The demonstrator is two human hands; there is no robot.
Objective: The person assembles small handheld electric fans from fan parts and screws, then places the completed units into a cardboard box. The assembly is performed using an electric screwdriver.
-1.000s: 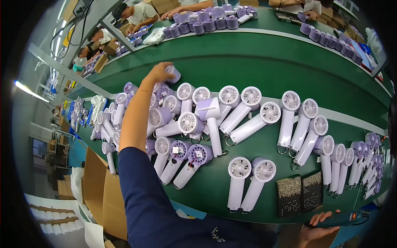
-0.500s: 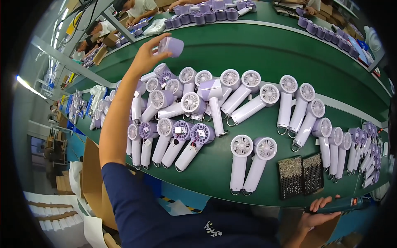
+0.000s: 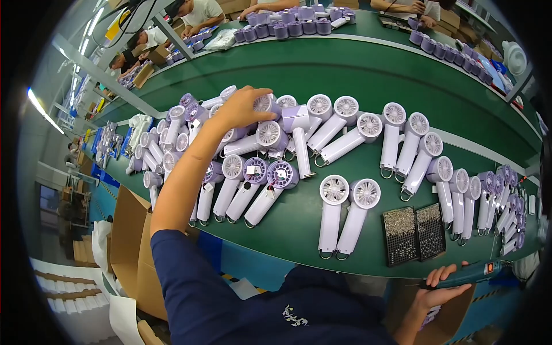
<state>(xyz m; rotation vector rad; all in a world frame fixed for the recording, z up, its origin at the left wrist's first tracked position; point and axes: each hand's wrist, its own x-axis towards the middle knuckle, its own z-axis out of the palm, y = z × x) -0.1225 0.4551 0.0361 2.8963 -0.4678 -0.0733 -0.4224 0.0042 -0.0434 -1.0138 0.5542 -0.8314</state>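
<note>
My left hand (image 3: 246, 108) reaches over the crowded fans at the back left. Its thumb and forefinger are closed around the round head of a white-and-lilac handheld fan (image 3: 265, 104); my hand hides part of it. Low on the right, my right hand (image 3: 441, 286) is wrapped around a dark green electric screwdriver (image 3: 472, 274) with an orange switch. Two fans (image 3: 352, 221) lie side by side on the green table in front of me. Left of them, fans with open heads (image 3: 282, 175) show purple frames, and wires hang from some.
A black two-part tray (image 3: 415, 234) of small metal screws lies near the front edge. More fans (image 3: 509, 192) crowd the right end. Across the green table (image 3: 368, 66), lilac housings (image 3: 282, 30) stand in rows before other workers. A cardboard box (image 3: 131, 236) stands at lower left.
My left hand has come down and right from its raised position to the fan head. The lilac cylinder it held up is no longer seen in it. My right hand still holds the screwdriver.
</note>
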